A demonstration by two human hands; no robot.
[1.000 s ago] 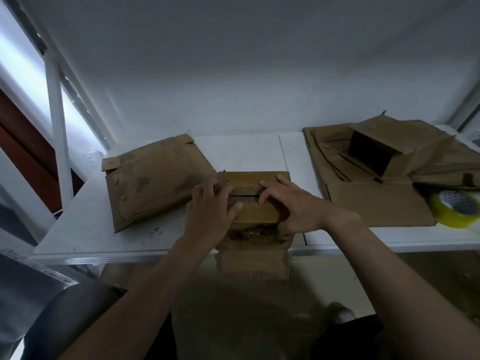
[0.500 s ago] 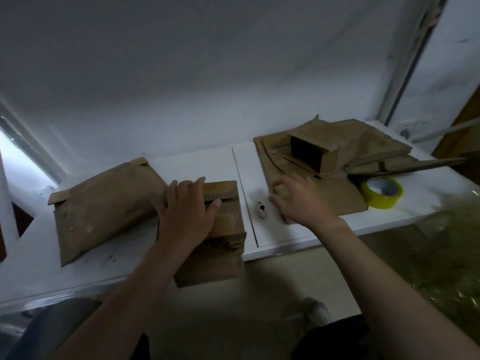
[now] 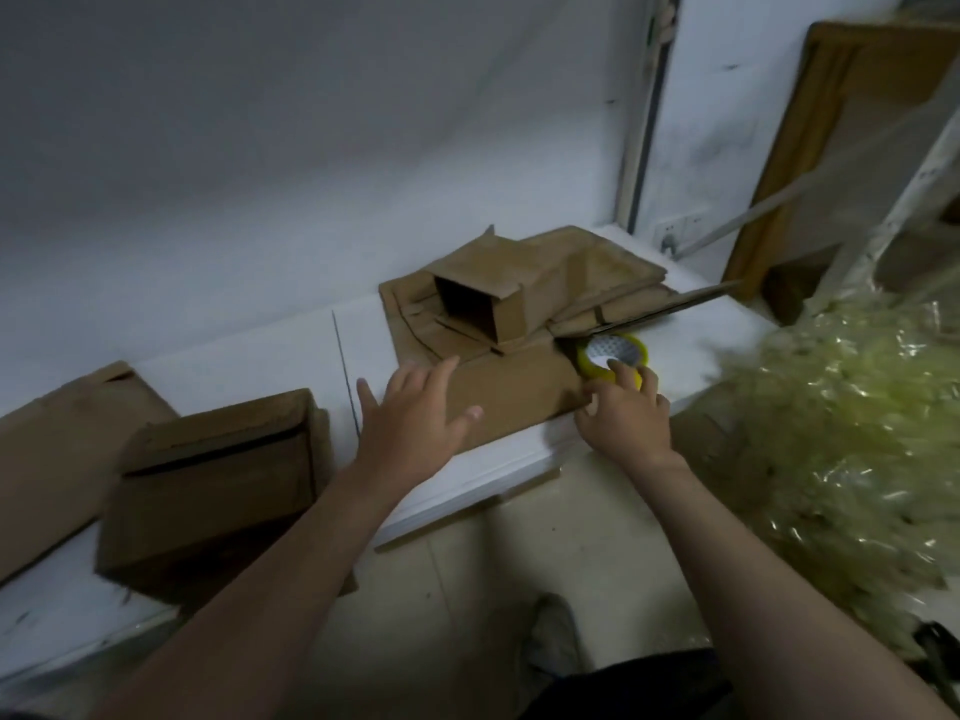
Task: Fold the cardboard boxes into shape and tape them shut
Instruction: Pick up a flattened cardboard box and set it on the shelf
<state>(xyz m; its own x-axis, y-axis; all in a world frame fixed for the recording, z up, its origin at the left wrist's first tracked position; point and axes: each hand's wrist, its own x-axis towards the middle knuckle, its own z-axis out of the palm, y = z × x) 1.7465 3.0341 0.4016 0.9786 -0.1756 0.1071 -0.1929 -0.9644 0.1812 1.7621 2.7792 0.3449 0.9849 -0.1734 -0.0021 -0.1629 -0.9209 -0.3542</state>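
Let go of the folded brown cardboard box (image 3: 218,470), now lower left on the white table (image 3: 234,366). Left hand (image 3: 415,423) spread and empty, mid-frame; right hand (image 3: 623,415) just reached across, curled round the yellow tape roll (image 3: 613,353), centre right. Taping probably next.

A plain packing workroom: a white table (image 3: 249,366) against a bare white wall (image 3: 260,148) bears a pile of flattened cardboard boxes (image 3: 613,283) at its right end, a roll of yellow tape (image 3: 589,363) beside them, and crumpled plastic film (image 3: 841,439) heaped off the table's right.
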